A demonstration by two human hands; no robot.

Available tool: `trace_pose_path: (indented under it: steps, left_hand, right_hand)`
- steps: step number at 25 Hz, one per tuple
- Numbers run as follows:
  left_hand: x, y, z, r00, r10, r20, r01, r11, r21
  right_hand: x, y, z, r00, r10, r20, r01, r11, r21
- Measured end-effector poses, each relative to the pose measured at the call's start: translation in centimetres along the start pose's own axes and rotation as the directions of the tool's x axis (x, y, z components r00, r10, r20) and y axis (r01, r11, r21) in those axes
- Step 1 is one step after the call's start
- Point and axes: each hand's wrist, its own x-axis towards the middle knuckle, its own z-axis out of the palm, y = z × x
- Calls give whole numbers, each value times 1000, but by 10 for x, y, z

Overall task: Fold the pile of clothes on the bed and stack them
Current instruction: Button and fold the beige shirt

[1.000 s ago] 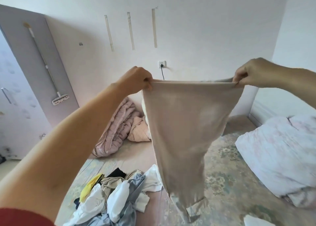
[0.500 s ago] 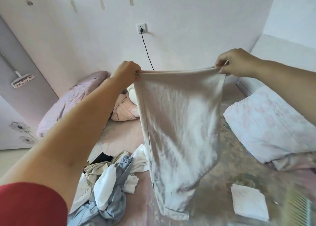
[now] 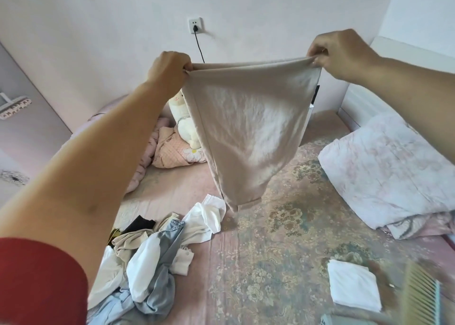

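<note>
A beige garment (image 3: 248, 132) hangs in the air above the bed (image 3: 266, 263), stretched by its top edge. My left hand (image 3: 170, 68) grips the left corner and my right hand (image 3: 342, 51) pinches the right corner. Its lower hem dangles just above the sheet. An unfolded pile of clothes (image 3: 147, 258) in white, light blue, beige and black lies on the bed at the lower left. A folded white piece (image 3: 352, 285) lies flat at the lower right.
A folded pale quilt (image 3: 391, 167) sits at the right of the bed. A pink blanket and a plush toy (image 3: 183, 125) lie by the wall. A socket with a black cable (image 3: 195, 26) is on the wall. A blurred ribbed object (image 3: 416, 297) is at the lower right.
The view has tilted further down toward the bed. The beige garment has swung away from me, its hem lifting off the sheet. Both hands keep their hold on its top corners.
</note>
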Motion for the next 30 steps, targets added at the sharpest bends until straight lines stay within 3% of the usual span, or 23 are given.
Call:
trace_pose_path:
  steps: [5,11,15,18,19,21,23,27,30]
  left_hand:
    - [-72,1,25,997,11,80,-4,996,-90]
    - [-244,9,106,924,61,377,5,986,-170]
    - [-403,21,166,752,99,652,4,988,-155]
    - [-509,32,196,696,357,623,-290,933,-212]
    - [-541,34,206,651,435,622,-388,895,-220]
    - [-600,33,231,566,462,683,-454,866,-209]
    - [-658,29,259,490,524,696,-536,811,-233]
    - [-754,26,309,441,533,722,-566,790,-237]
    - [-809,24,343,351,500,792,-532,802,-271]
  right_hand:
    - [-66,0,16,996,-17,90,13,999,45]
    - [-226,11,93,923,8,385,-54,993,109]
    - [-381,18,162,793,9,609,-86,992,97]
    - [-495,11,200,637,2,771,-82,995,65]
    - [-531,5,212,608,-22,794,-25,999,47]
    - [-593,-9,236,621,-134,772,118,990,77]
    - [-646,-23,261,586,-191,787,232,971,64]
    - [-738,-37,309,507,-228,831,383,924,20]
    - [-801,-49,344,407,-136,903,346,938,-15]
